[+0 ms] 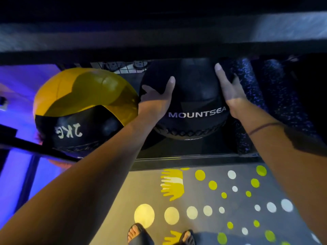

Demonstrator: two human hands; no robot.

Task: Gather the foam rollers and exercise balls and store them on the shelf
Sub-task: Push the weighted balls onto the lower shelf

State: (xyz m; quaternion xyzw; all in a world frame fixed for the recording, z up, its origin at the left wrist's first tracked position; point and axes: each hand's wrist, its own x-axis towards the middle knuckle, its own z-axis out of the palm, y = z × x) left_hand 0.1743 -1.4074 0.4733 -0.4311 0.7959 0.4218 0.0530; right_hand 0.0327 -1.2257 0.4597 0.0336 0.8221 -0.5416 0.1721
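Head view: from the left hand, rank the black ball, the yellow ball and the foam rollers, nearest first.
1. The black ball: the left hand presses on its left side.
2. The yellow ball: just to the left of that hand.
3. The foam rollers: far right, beyond the black ball and the right hand.
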